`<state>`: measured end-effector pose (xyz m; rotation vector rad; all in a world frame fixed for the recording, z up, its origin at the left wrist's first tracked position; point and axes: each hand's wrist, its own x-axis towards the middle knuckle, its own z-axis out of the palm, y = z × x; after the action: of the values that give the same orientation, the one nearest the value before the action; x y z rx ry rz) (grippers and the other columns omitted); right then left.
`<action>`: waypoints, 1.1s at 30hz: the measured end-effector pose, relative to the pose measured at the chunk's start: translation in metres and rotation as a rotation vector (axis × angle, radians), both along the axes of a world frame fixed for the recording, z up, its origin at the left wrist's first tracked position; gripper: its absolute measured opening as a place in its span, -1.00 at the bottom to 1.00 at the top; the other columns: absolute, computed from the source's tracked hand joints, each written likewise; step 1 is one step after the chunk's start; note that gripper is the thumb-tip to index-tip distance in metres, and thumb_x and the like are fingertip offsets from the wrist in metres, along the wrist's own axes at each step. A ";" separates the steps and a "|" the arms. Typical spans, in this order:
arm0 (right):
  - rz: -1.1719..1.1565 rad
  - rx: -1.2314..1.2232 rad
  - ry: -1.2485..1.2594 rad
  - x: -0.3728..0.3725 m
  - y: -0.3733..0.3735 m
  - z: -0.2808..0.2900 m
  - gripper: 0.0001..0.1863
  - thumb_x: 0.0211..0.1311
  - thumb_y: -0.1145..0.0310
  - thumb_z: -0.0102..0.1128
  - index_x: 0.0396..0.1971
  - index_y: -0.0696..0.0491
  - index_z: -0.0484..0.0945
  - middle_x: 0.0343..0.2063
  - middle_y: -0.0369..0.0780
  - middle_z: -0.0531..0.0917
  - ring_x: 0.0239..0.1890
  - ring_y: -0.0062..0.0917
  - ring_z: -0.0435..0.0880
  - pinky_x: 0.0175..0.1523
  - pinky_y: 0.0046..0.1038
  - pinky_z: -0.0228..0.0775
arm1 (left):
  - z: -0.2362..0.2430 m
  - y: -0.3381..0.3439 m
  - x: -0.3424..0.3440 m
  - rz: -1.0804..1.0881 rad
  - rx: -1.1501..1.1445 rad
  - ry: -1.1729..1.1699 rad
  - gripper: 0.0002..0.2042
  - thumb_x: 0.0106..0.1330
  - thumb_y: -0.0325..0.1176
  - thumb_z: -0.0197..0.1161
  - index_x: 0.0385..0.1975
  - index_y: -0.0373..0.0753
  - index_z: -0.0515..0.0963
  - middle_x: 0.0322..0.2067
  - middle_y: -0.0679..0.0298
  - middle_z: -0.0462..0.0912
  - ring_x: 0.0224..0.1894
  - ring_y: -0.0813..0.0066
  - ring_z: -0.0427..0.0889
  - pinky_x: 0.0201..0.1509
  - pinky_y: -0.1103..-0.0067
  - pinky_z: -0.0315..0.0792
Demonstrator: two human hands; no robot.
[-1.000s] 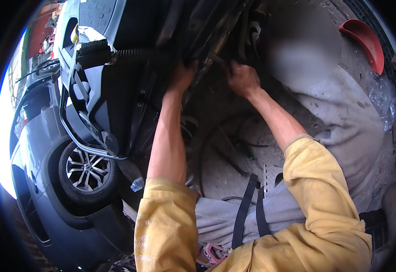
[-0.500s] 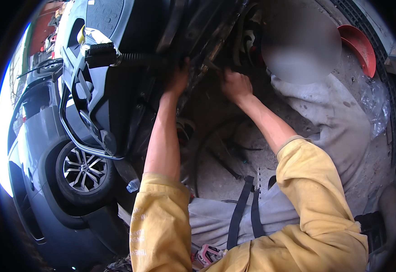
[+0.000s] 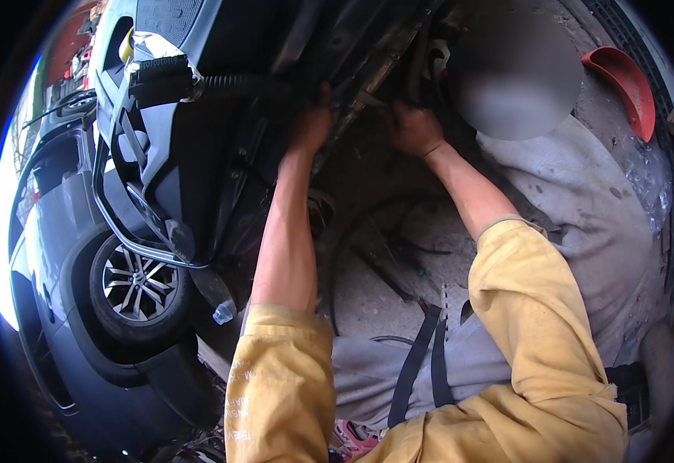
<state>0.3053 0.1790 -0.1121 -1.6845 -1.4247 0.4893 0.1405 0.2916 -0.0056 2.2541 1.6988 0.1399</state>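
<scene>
Both of my bare forearms, in rolled yellow sleeves, reach up to the dark edge of a vehicle body (image 3: 237,147). Against that dark panel rests my left hand (image 3: 310,127), one finger pointing upward; shadow hides its other fingers. To the right, beside a long scuffed metal edge (image 3: 368,92), my right hand (image 3: 416,130) is closed. A flat grey tool (image 3: 371,99) sticks out of it toward the edge; its far end is hard to make out. A black corrugated hose (image 3: 240,85) runs across the panel to the left of my left hand.
A grey car with a spoked wheel (image 3: 138,282) stands at left. Grey cloth (image 3: 568,185) lies at right under a blurred patch. A red curved dish (image 3: 630,92), clear plastic (image 3: 649,181) and black straps (image 3: 418,363) are on or near the dusty floor.
The view has shifted slightly. My right hand sits a little farther right, still closed with the flat tool. My left hand stays at the panel.
</scene>
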 end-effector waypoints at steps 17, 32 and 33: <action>-0.003 -0.314 -0.090 -0.029 -0.034 0.085 -0.63 0.40 0.06 -0.04 -0.34 0.09 0.49 -0.55 0.08 0.65 -0.41 0.07 0.66 -0.24 0.05 0.49 | 0.023 -0.007 -0.017 0.006 0.046 0.072 -0.32 0.48 0.18 -0.20 0.33 -0.30 0.26 0.30 -0.20 0.29 0.39 -0.09 0.21 0.48 0.27 0.01; 0.098 -0.114 -0.131 -0.002 0.011 0.010 -0.62 0.35 0.01 0.05 -0.39 0.06 0.50 -0.57 0.03 0.65 -0.46 0.02 0.66 -0.30 -0.01 0.52 | 0.024 -0.003 0.009 0.062 -0.071 -0.013 -0.35 0.48 0.17 -0.22 0.32 -0.24 0.30 0.32 -0.17 0.27 0.39 -0.14 0.20 0.47 0.24 0.04; 0.112 -0.096 -0.141 0.006 0.019 0.005 -0.61 0.35 -0.02 0.04 -0.36 0.05 0.50 -0.54 0.04 0.66 -0.46 0.02 0.67 -0.30 -0.02 0.53 | 0.028 -0.002 0.016 0.087 -0.066 0.008 -0.35 0.48 0.17 -0.21 0.32 -0.24 0.30 0.32 -0.17 0.27 0.39 -0.14 0.20 0.47 0.24 0.04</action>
<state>0.3112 0.1983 -0.1071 -1.7505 -1.6271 0.5159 0.1570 0.2894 0.0222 2.1370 1.7797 0.0933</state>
